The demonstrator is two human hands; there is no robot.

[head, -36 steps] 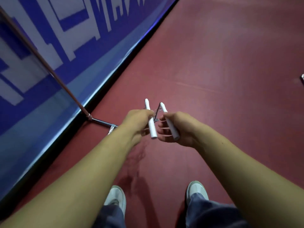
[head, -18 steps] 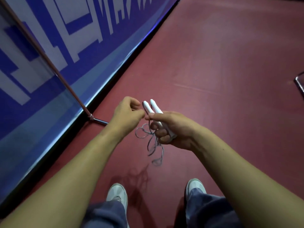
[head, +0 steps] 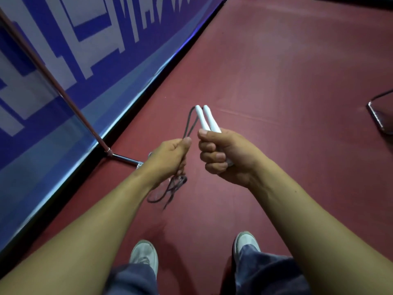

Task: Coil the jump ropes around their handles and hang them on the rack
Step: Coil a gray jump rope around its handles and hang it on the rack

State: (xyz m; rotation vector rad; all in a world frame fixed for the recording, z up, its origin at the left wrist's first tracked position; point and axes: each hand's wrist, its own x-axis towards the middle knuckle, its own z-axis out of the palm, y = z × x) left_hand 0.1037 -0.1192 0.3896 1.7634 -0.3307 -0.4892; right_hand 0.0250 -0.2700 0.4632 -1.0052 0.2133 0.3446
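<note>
Rope point(head: 188, 124): dead centre, held up over the floor point(head: 276, 81) between both hands; a thin dark cord joined to two white handles.
Pole point(head: 53, 81): slanted metal bar at 9 o'clock, its foot on the floor by the wall point(head: 106, 39); probably the rack, though no hooks show.
Left hand point(head: 170, 158): fist closed round the cord, thumb on top.
Loops point(head: 168, 190): slack cord hanging under that fist toward 6 o'clock.
Cord feel: judged light, limp and quick to tangle; best pinched close to the handles and kept taut for winding.
Handles point(head: 207, 120): side by side, touching; long axis runs 5 to 11 o'clock, tips pointing away at 11, where the cord leaves them.
Handle feel: judged stiff, smooth, maybe slippery; grip low, leaving the upper shafts bare for wraps.
Right hand point(head: 225, 156): fingers curled tight round both handles' lower halves.
</note>
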